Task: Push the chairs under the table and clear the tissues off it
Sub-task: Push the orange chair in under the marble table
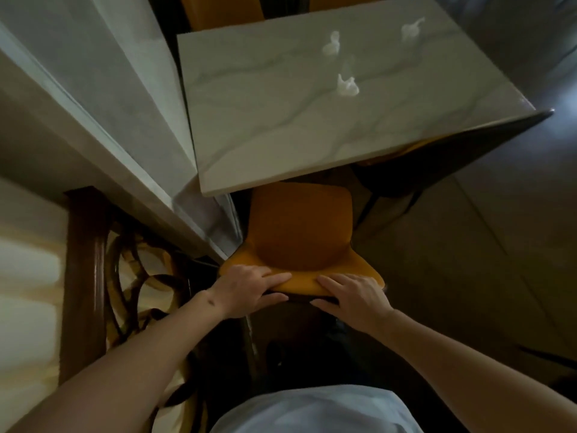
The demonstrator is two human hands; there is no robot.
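Observation:
An orange chair [299, 226] stands at the near end of the marble table [281, 129], its seat partly under the tabletop. My left hand [249, 289] and my right hand [352, 295] both grip the top edge of its backrest. Three crumpled white tissues lie on the far right part of the table: one tissue [347, 85] nearest, another tissue [331, 46] behind it, a third tissue [411, 29] at the far right. A second orange chair [415, 148] shows under the table's right edge. Another orange chair [221, 10] stands at the far end.
A pale marble wall ledge [131, 126] runs close along the table's left side. A dark wooden ornate frame [93, 270] stands at my left. Tiled floor [484, 260] spreads to the right of the table.

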